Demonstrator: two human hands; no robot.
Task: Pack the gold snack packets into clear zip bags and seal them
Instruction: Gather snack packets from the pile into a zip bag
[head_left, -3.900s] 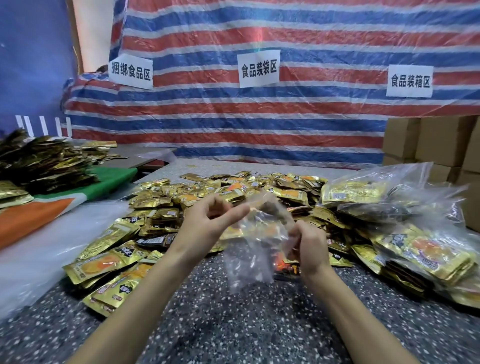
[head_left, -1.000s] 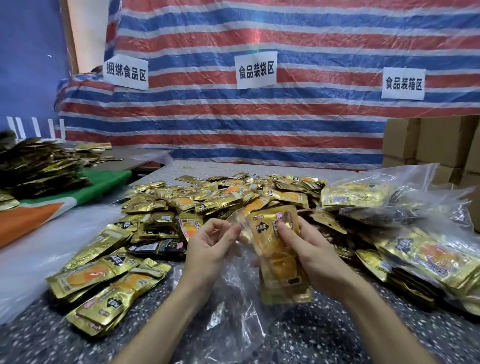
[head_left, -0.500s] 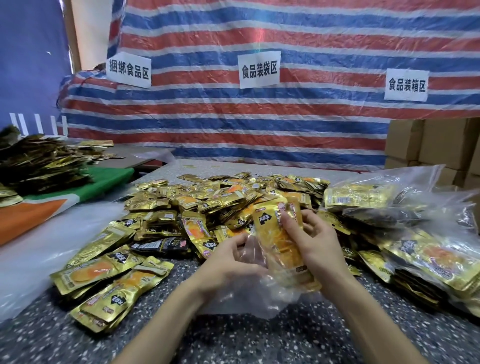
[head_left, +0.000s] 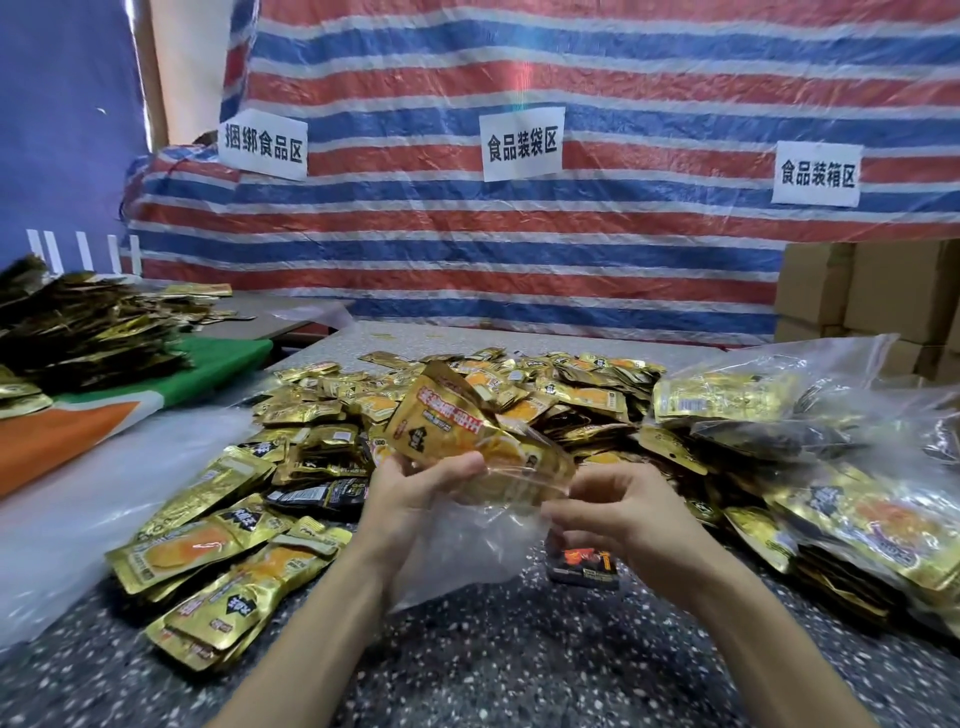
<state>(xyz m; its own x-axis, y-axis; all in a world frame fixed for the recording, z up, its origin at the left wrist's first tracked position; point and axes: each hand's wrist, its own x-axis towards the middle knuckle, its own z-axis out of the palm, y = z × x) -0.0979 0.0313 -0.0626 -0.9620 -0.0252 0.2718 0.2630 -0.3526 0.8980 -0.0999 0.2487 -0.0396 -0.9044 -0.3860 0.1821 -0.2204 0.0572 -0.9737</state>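
**Packets going into the bag**

Above the tabletop's (head_left: 493, 670) near middle, the left hand (head_left: 415, 499) gripped tilted gold packets (head_left: 457, 426) entering the clear zip bag (head_left: 467, 551). The right hand (head_left: 618, 512) pinched the bag's mouth. Loose packets (head_left: 311, 415) lay heaped behind.

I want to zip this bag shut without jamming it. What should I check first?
1. Left hand grips the gold packets: ok.
2. Right hand pinches the mouth of the clear zip bag: ok.
3. Packets fully inside the bag: not ok, their tops stick out above the mouth.
4. Zip strip free to close: not ok, the packets cross it.
5. Number of packets in the bunch: cannot tell.
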